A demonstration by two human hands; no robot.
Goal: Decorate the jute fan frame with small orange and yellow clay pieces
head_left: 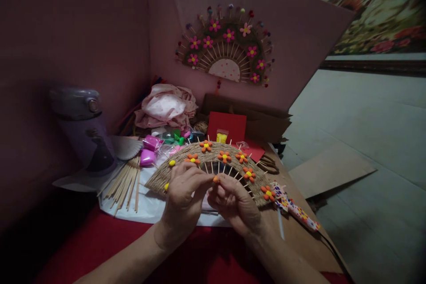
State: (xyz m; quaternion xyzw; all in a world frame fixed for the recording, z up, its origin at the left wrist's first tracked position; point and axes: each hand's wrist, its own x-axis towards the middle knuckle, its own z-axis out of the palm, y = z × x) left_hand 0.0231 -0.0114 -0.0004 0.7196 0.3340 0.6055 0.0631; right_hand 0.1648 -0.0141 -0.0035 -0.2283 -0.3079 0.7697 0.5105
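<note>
A small piece of orange clay point(216, 179) is pinched between the fingertips of my left hand point(183, 193) and my right hand point(236, 204), which meet in the middle of the view. Just behind them lies a fan-shaped piece wrapped in twine point(258, 176), with thin sticks across its inner arch. Several orange flowers with yellow centres point(224, 156) sit on the twine. On its left part is a yellow dot point(172, 163) without petals, and another yellow dot point(166, 187) lies beside my left hand. My hands hide part of the fan's lower middle.
Left are a purple bottle point(83, 133) and a bundle of wooden sticks point(124, 182). Pink clay packets point(148, 157), crumpled cloth point(168, 104) and red card point(228, 124) lie behind. Right is a patterned glue gun point(296, 211) with a cord. A finished fan point(229, 49) hangs on the board.
</note>
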